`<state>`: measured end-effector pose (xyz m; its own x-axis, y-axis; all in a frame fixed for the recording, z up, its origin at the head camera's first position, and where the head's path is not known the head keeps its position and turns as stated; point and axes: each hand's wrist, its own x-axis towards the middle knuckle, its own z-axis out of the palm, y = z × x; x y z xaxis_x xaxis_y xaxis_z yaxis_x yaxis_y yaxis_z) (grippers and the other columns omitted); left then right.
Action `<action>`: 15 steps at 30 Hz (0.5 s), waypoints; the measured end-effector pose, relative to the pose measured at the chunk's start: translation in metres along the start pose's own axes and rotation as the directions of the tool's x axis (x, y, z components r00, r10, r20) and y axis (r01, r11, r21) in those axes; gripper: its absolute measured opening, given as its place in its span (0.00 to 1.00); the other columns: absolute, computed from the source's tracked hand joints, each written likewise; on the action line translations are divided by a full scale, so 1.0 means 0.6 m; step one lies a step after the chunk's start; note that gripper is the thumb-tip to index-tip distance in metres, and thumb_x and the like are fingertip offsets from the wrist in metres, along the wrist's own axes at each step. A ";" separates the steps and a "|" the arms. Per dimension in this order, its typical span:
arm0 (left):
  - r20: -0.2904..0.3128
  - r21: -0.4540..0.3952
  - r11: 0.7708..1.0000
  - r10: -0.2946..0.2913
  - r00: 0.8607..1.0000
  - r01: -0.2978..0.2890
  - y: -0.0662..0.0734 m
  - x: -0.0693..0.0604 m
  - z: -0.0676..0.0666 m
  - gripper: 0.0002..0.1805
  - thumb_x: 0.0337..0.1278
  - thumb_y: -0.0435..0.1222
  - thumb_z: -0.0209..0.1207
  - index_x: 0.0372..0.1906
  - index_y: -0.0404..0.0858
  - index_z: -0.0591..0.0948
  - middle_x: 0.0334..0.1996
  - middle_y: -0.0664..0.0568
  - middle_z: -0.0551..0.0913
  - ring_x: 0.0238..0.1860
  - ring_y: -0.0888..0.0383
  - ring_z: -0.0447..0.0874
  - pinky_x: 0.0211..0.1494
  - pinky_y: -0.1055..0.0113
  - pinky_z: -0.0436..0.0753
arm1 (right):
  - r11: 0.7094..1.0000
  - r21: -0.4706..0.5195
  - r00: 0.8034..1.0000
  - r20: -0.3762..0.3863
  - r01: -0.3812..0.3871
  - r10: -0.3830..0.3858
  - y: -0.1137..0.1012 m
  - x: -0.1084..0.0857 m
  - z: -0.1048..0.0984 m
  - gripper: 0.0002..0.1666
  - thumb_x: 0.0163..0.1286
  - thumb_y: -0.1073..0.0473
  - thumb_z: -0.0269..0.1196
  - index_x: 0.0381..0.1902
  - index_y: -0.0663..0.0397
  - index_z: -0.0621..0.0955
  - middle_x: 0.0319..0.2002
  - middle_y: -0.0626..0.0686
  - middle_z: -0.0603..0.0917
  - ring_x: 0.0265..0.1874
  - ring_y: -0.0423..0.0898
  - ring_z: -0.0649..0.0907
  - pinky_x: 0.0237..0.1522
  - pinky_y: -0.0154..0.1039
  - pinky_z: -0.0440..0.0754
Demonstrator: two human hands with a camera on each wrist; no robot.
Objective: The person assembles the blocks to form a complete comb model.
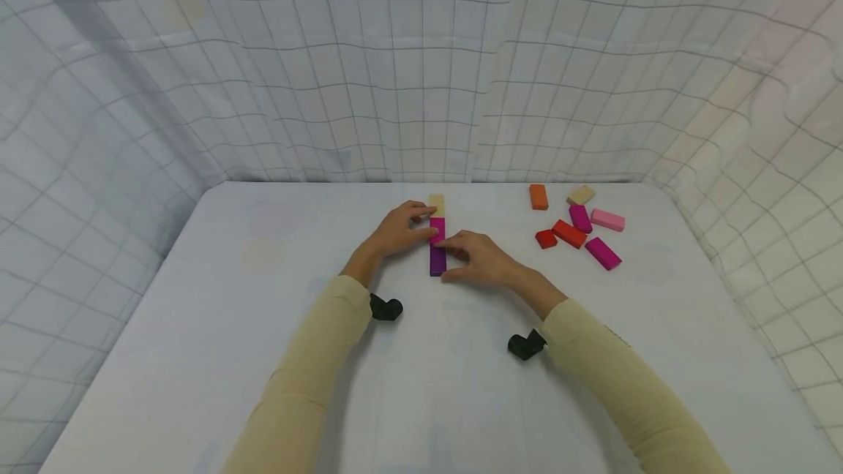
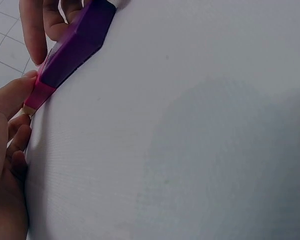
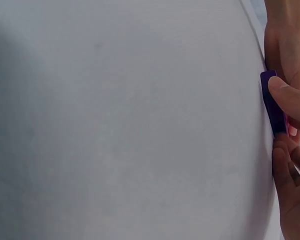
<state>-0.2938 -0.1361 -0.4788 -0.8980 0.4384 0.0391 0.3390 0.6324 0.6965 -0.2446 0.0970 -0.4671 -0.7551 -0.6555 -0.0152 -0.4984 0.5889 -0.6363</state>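
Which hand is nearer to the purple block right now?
The right hand: its thumb and fingers are at the purple block, touching it. The left hand is farther off, at the magenta block and cream block beyond.

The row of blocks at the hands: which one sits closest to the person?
The purple block, at the near end; the magenta block lies in the middle and the cream block at the far end.
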 end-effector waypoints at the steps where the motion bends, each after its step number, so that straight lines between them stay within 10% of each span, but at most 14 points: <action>1: 0.000 0.000 1.000 0.002 1.000 -0.002 0.000 0.000 0.000 0.31 0.71 0.42 0.65 0.73 0.35 0.74 0.69 0.40 0.73 0.63 0.46 0.75 0.69 0.52 0.72 | 1.000 -0.004 1.000 0.004 -0.001 0.001 0.001 -0.001 -0.001 0.37 0.65 0.52 0.76 0.69 0.55 0.79 0.50 0.52 0.81 0.49 0.48 0.78 0.54 0.43 0.79; 15: -0.001 0.018 1.000 -0.016 1.000 0.016 -0.004 0.003 0.004 0.31 0.70 0.44 0.64 0.74 0.37 0.75 0.70 0.42 0.72 0.63 0.48 0.75 0.69 0.53 0.72 | 0.999 0.034 0.999 0.011 -0.042 0.041 0.015 -0.036 -0.033 0.33 0.66 0.55 0.75 0.67 0.54 0.80 0.52 0.50 0.82 0.52 0.49 0.80 0.57 0.46 0.81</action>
<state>-0.2956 -0.1350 -0.4823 -0.9033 0.4280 0.0288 0.3300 0.6504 0.6841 -0.2413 0.1256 -0.4572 -0.7705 -0.6355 -0.0496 -0.4516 0.5992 -0.6611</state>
